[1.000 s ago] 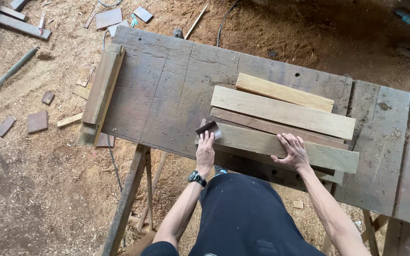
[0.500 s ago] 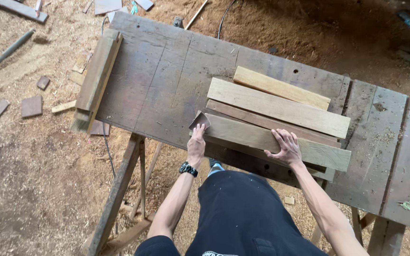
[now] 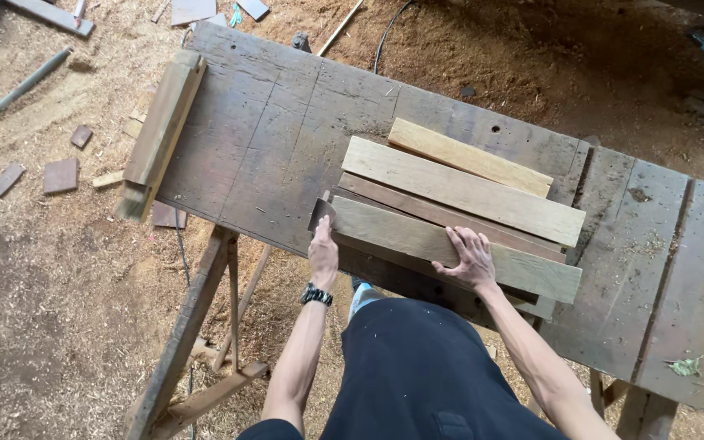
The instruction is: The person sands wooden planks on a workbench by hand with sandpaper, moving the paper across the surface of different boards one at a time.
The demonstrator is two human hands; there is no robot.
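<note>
Left hand (image 3: 323, 254): grip closed on the left end of the nearest board (image 3: 450, 248), a dark block (image 3: 321, 213) at its fingertips. Right hand (image 3: 470, 257): flat and unclenched on that same board, which lies at the desk's (image 3: 270, 138) near edge. Beyond: three more boards (image 3: 466, 183) stacked alongside; a long beam (image 3: 160, 130) at the desk's left end.
</note>
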